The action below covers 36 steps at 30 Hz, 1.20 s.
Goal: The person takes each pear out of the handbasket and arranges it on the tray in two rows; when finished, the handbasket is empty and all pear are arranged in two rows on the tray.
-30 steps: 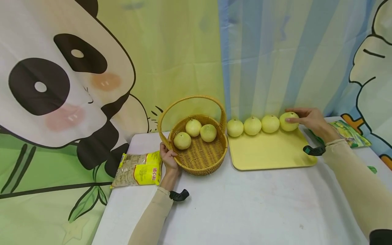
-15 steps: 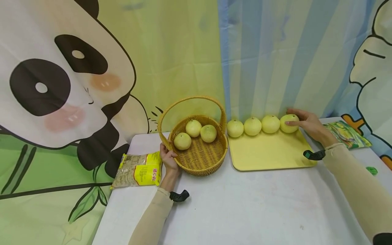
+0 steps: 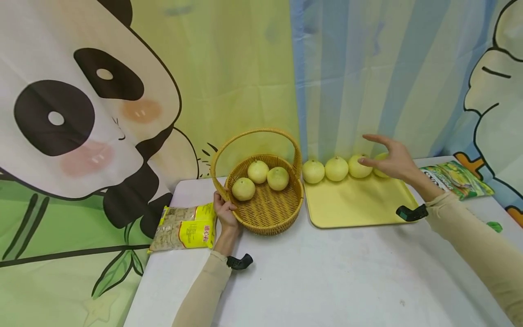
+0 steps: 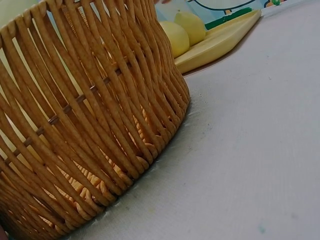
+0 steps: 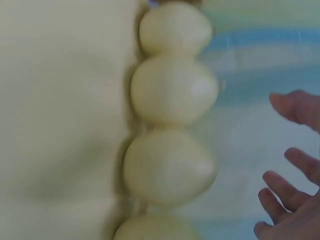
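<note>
In the head view my left hand (image 3: 225, 212) grips the left side of a woven basket (image 3: 267, 213) near the foot of its arched handle. Three round, pale yellow-green melons (image 3: 244, 188) lie inside. My right hand (image 3: 393, 160) hovers over the right end of a row of similar melons (image 3: 336, 169), fingers spread and holding nothing. It partly covers the rightmost melon. The row runs along the back edge of a yellow tray (image 3: 355, 209). The basket's woven side (image 4: 95, 110) fills much of the left wrist view. In the right wrist view, the fingers stand apart from the melons (image 5: 172, 92).
A yellow-and-clear food packet (image 3: 185, 227) lies left of the basket. Beyond the tray on the right is a green printed packet (image 3: 459, 178), with a small green item (image 3: 495, 226) nearer the front. Cartoon-printed curtains (image 3: 245, 68) rise behind the white table (image 3: 310, 277).
My right hand has let go of the rightmost melon, then risen and moved left with its fingers spread. The melon stays at the row's end. My left hand keeps its grip on the basket.
</note>
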Each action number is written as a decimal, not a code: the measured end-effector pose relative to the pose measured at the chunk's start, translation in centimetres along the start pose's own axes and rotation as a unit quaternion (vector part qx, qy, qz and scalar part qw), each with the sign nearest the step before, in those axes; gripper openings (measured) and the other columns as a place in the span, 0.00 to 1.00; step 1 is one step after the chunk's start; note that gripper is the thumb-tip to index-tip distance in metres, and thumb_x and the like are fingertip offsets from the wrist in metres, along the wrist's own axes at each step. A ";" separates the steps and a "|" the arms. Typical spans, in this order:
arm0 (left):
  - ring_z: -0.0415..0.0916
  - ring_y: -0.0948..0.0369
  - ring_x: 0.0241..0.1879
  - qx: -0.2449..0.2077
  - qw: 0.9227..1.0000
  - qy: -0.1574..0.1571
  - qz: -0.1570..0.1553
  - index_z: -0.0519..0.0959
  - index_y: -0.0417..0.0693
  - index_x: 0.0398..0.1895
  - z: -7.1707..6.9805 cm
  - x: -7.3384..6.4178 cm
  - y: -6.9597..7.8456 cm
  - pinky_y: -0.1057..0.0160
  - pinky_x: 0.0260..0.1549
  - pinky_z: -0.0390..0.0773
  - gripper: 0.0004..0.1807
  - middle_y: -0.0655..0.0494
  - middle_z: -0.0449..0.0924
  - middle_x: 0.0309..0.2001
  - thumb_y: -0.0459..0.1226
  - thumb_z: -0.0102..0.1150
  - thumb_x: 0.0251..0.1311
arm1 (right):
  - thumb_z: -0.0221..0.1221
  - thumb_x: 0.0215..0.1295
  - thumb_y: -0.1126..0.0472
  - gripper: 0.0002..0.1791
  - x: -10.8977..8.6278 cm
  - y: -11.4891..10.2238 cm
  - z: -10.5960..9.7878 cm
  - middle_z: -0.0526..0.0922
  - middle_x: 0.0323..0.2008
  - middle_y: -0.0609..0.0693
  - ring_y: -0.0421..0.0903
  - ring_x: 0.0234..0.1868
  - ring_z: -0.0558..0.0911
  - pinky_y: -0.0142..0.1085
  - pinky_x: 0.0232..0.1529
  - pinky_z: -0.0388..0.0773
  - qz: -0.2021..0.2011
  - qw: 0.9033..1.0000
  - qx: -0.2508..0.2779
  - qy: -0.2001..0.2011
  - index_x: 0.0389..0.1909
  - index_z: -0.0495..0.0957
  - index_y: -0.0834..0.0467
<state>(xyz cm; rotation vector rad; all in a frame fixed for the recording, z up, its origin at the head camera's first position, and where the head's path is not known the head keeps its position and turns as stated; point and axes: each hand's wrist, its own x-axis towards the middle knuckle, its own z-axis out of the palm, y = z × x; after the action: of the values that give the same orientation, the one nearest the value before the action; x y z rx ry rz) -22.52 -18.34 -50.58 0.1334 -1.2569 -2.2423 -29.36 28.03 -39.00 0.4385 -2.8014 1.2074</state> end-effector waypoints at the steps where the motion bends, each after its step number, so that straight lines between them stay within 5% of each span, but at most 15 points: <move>1: 0.70 0.56 0.48 -0.003 1.000 -0.001 0.000 0.68 0.37 0.45 0.0 0.0 0.0 0.64 0.46 0.72 0.25 0.48 0.69 0.46 0.18 0.33 0.41 | 0.71 0.67 0.48 0.43 0.0 -0.9 0.4 0.62 0.81 0.62 0.71 0.81 0.56 0.73 0.72 0.55 -0.013 1.000 -0.007 0.006 0.80 0.66 0.53; 7: 0.69 0.55 0.48 -0.005 1.000 -0.004 0.001 0.67 0.36 0.46 -0.1 0.0 0.0 0.64 0.48 0.70 0.25 0.48 0.68 0.46 0.17 0.31 0.42 | 0.71 0.67 0.56 0.29 -0.2 -5.2 2.9 0.78 0.70 0.61 0.67 0.75 0.70 0.70 0.71 0.62 -0.096 0.995 -0.010 0.006 0.68 0.80 0.57; 15: 0.70 0.57 0.47 -0.008 1.000 0.000 0.006 0.68 0.36 0.46 0.0 -0.1 0.1 0.65 0.46 0.72 0.25 0.48 0.69 0.46 0.18 0.33 0.41 | 0.69 0.70 0.58 0.25 0.5 -8.8 7.7 0.88 0.56 0.60 0.60 0.56 0.87 0.58 0.59 0.82 -0.183 0.978 0.028 -0.096 0.65 0.81 0.60; 20: 0.70 0.56 0.47 -0.007 1.000 0.001 0.006 0.67 0.33 0.47 0.1 -0.2 0.1 0.65 0.45 0.72 0.25 0.48 0.69 0.46 0.17 0.33 0.41 | 0.69 0.70 0.57 0.31 0.8 -11.4 10.5 0.83 0.63 0.63 0.62 0.62 0.83 0.56 0.59 0.83 -0.187 0.972 0.029 -0.136 0.70 0.76 0.64; 27: 0.71 0.57 0.48 -0.006 1.000 0.003 0.007 0.66 0.31 0.47 0.0 0.0 0.0 0.65 0.45 0.73 0.25 0.49 0.71 0.46 0.18 0.32 0.41 | 0.68 0.70 0.54 0.36 2.3 -14.7 13.5 0.77 0.69 0.67 0.65 0.67 0.79 0.59 0.65 0.76 -0.211 0.964 -0.051 -0.151 0.73 0.71 0.68; 31: 0.71 0.56 0.47 -0.001 1.000 0.003 0.006 0.67 0.31 0.48 0.0 0.1 0.0 0.65 0.45 0.73 0.25 0.49 0.71 0.46 0.18 0.33 0.41 | 0.64 0.73 0.52 0.42 3.7 -15.6 14.3 0.67 0.76 0.70 0.68 0.77 0.67 0.60 0.76 0.64 -0.184 0.959 -0.075 -0.200 0.78 0.61 0.70; 36: 0.70 0.56 0.49 0.003 1.000 0.004 0.006 0.68 0.34 0.46 -0.1 0.0 0.0 0.65 0.47 0.71 0.26 0.49 0.70 0.46 0.18 0.33 0.41 | 0.65 0.73 0.50 0.48 5.7 -16.2 14.9 0.63 0.79 0.69 0.66 0.79 0.63 0.58 0.78 0.61 -0.136 0.952 -0.068 -0.267 0.82 0.53 0.69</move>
<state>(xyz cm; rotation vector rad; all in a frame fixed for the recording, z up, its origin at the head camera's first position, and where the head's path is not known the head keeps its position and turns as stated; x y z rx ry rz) -22.49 -18.38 -50.64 0.1360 -1.2583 -2.2259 -29.42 5.39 -37.02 1.2593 -3.0679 0.9372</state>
